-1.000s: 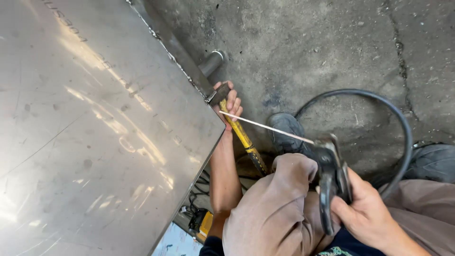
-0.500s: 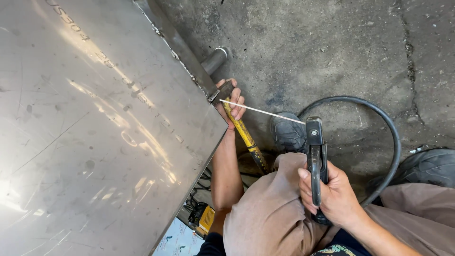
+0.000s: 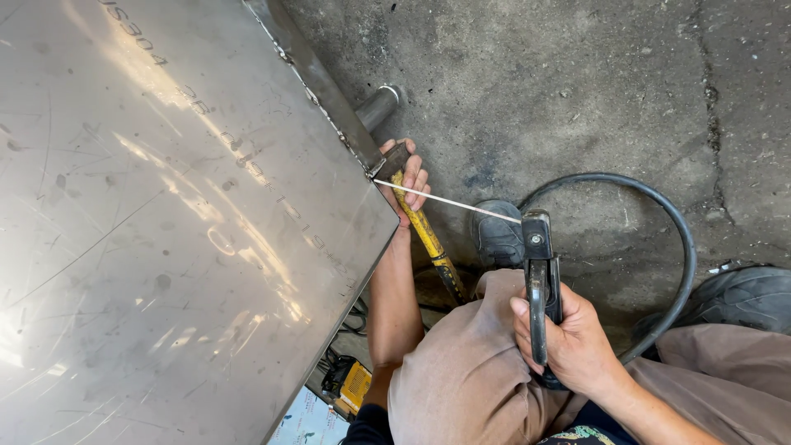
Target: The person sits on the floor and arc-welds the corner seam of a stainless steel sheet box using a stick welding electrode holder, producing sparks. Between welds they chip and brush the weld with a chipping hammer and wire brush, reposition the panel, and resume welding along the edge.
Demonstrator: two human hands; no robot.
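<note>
My right hand (image 3: 568, 338) grips a black welding electrode holder (image 3: 540, 284) above my knee. A thin grey welding rod (image 3: 449, 201) runs from the holder's jaw to the corner of a large shiny steel sheet (image 3: 165, 222), its tip touching the corner seam. My left hand (image 3: 405, 183) is wrapped around the head of a yellow-handled hammer (image 3: 424, 235), pressed against the sheet's edge right at that corner.
A black welding cable (image 3: 659, 222) loops over the cracked concrete floor. A short metal pipe (image 3: 377, 107) pokes out from under the sheet's edge. My dark shoes (image 3: 498, 235) rest on the floor. A yellow-and-black device (image 3: 350, 386) lies below the sheet.
My right hand has swung the holder left and upright, bringing the rod tip onto the sheet's corner. The left hand stays at the corner with the hammer.
</note>
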